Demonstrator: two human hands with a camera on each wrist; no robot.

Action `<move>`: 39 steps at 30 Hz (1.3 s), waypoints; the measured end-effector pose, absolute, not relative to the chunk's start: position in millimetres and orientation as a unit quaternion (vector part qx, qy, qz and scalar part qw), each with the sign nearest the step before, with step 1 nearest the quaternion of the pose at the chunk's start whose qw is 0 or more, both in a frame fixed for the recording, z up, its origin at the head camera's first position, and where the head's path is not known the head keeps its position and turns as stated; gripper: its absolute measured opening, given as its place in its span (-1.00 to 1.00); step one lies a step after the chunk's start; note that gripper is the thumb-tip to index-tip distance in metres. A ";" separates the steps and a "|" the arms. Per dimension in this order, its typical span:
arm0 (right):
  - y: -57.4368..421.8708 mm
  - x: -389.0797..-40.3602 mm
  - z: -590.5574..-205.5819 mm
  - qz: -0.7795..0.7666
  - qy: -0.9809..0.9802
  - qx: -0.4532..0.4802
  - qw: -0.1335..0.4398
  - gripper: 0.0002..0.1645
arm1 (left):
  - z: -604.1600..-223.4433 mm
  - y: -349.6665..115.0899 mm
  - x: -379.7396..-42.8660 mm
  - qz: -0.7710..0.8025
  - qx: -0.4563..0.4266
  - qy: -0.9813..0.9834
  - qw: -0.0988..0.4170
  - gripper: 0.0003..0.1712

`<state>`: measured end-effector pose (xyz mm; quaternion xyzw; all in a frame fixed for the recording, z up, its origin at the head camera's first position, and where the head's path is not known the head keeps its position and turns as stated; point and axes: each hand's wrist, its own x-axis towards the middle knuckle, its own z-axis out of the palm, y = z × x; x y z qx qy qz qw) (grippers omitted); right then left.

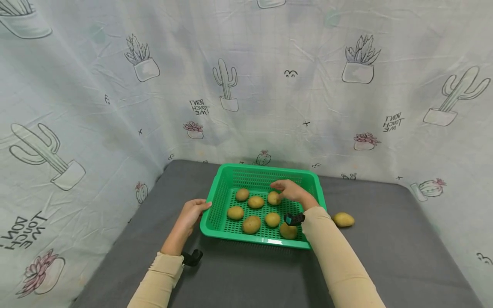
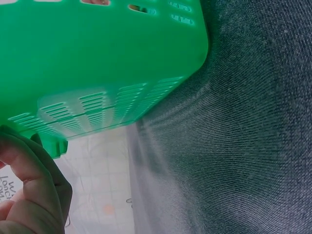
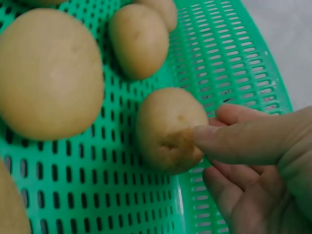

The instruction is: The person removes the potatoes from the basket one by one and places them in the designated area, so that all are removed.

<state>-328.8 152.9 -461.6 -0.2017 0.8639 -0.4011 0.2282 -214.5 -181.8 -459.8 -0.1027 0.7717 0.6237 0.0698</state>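
Grey tabletop (image 1: pixel 246 278) spreads right up to the green basket (image 1: pixel 239 236); my left hand (image 1: pixel 194 213) grips its left rim. Further in, slotted floor (image 1: pixel 265 232) leaves room, and my right hand (image 1: pixel 292 191), fingers parted, grasping nothing, has its thumb at one potato (image 1: pixel 273 198) near the far rim.

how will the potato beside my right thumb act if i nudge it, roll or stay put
That potato will probably roll or rock, since it is rounded, though the slotted floor of the green basket may slow it. It should likely keep its shape when lifted, as its skin looks taut apart from a small dimple.
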 end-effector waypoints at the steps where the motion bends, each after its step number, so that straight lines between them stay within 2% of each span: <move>1: 152.4 -329.2 -462.4 -0.394 0.867 -0.204 0.227 -0.33 | -459.8 -181.4 -214.6 0.624 -0.104 0.771 0.069 -0.53; 25: 149.3 -329.9 -468.8 -0.298 0.897 -0.206 0.254 -0.27 | -457.6 -180.3 -215.7 0.630 -0.103 0.767 0.067 -0.56; 39: 149.3 -329.8 -464.2 -0.297 0.905 -0.223 0.206 -0.36 | -459.3 -180.0 -217.3 0.632 -0.111 0.763 0.077 -0.53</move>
